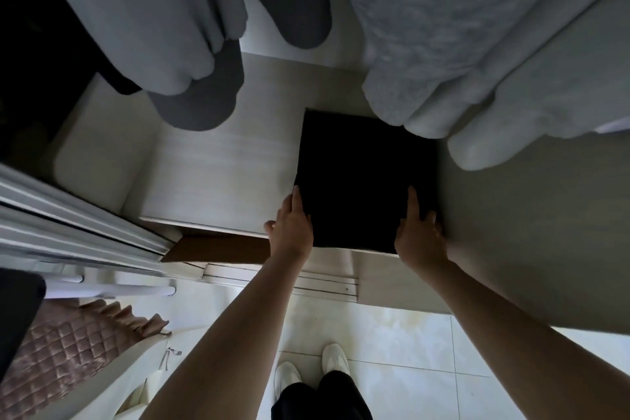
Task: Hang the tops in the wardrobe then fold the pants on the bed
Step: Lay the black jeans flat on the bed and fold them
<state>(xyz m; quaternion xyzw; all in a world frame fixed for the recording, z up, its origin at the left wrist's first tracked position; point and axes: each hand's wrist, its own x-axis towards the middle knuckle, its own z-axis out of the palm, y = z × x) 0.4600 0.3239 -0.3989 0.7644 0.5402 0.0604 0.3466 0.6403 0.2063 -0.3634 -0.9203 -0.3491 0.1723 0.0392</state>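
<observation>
Down we look into the wardrobe (pixel 218 160), its pale wood-grain floor smooth and faintly striped, with the sliding-door track along the front edge. Hanging above, the tops (pixel 453 44): soft fleecy grey garments, thick and rounded at the hems, with darker grey pieces peeking between. On the wardrobe floor, at its right side and reaching its front edge, sits the folded black pants (pixel 366 177), a flat, neat rectangle, matte and very dark (no seams readable in this light). The left hand (pixel 293 222) lies along its left edge, fingers straight, flat against the cloth. The right hand (pixel 421 232) presses the near right corner, fingers extended, not curled round anything. To finish well, I'd say: slide both palms evenly, keep the edges square to the wardrobe's front edge, and lift away straight so the fold doesn't spring open.
</observation>
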